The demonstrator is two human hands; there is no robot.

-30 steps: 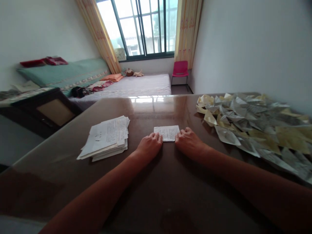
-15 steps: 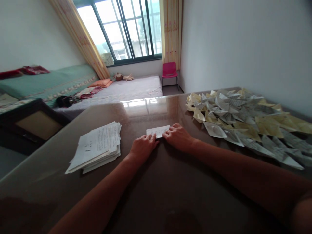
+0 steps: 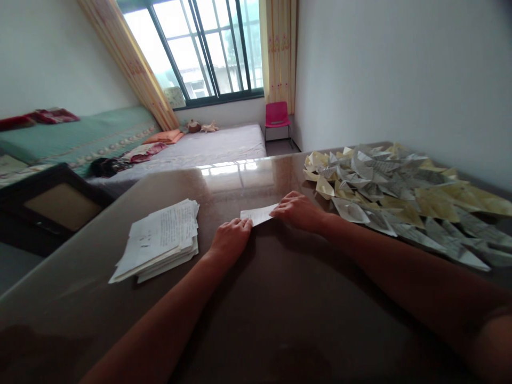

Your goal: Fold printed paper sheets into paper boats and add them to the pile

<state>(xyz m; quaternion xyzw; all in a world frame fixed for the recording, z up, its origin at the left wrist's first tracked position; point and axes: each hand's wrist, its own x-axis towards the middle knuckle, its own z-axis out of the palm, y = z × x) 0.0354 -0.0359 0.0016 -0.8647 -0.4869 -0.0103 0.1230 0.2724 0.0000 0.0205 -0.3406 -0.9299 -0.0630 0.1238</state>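
Observation:
A small folded sheet of printed paper (image 3: pixel 259 214) lies on the brown table (image 3: pixel 256 304) between my hands. The fingers of my left hand (image 3: pixel 232 236) are closed on its left end, resting near the tabletop. At its other end, my right hand (image 3: pixel 299 211) grips the right edge, with that side a little higher in view. Parts of both ends are hidden under the fingers. To the left is a stack of printed sheets (image 3: pixel 162 232). Many folded paper boats (image 3: pixel 380 186), white and yellowish, crowd the table's right side.
Beyond the table stands a bed (image 3: pixel 224 141) with a pillow and clothes on it. A pink chair (image 3: pixel 277 115) is by the far wall, beneath the curtain (image 3: pixel 279 53). A dark cabinet (image 3: pixel 52 205) sits at the left.
My right hand has shifted slightly right and up along the paper, and my left hand slightly left. More of the paper shows between them, its right side now tilted upward.

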